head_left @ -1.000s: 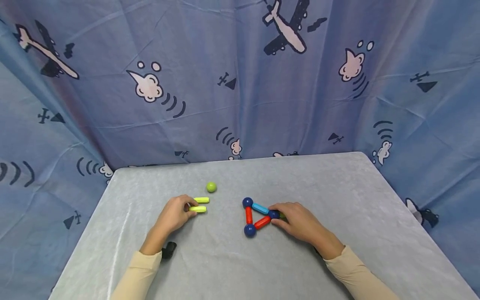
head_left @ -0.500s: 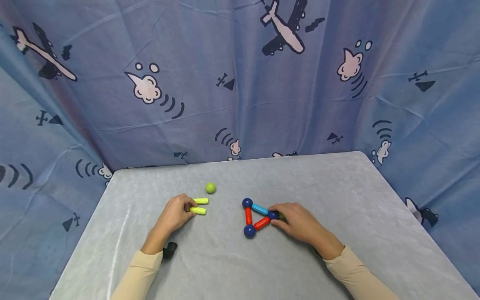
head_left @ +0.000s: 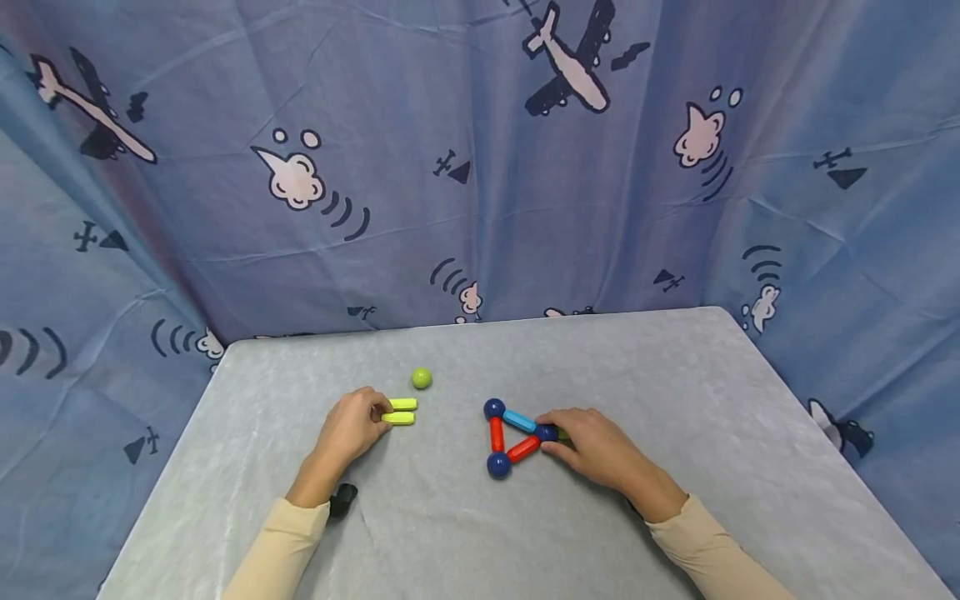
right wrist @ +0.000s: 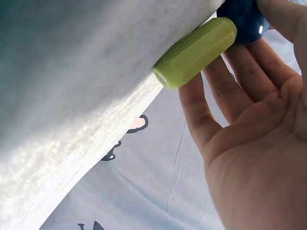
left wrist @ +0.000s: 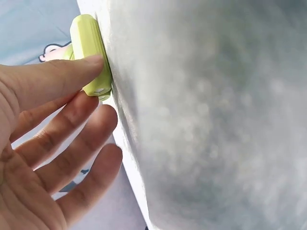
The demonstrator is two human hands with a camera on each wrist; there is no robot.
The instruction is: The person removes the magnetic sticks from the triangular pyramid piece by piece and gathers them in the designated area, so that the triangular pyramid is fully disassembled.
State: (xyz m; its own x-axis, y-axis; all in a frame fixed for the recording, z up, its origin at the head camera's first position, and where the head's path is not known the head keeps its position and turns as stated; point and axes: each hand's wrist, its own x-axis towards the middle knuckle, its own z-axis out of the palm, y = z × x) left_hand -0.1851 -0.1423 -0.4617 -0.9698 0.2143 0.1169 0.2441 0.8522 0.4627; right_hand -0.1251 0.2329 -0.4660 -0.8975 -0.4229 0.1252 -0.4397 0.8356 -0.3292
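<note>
My left hand [head_left: 352,430] pinches a yellow-green magnetic rod [head_left: 398,418] at its near end, the thumb lying along its side in the left wrist view. A second yellow-green rod [head_left: 403,404] lies alongside it, just beyond. On the right, my right hand [head_left: 594,443] grips a dark blue ball [head_left: 547,432] at one corner of a flat triangle. That triangle joins a light blue rod [head_left: 520,421], two red rods [head_left: 497,434] and two other blue balls [head_left: 494,408]. A green rod [right wrist: 196,51] sticks out from the gripped ball beneath my palm, mostly hidden in the head view.
A lime green ball [head_left: 422,378] rests behind the yellow-green rods. The grey cloth-covered table [head_left: 637,350] ends at a blue patterned curtain [head_left: 405,167] at the back and sides. A black wrist device [head_left: 342,501] shows at the left wrist.
The near yellow-green rod has swung closer to the far one, and the two now lie nearly parallel. The right hand and the triangle keep their arrangement.
</note>
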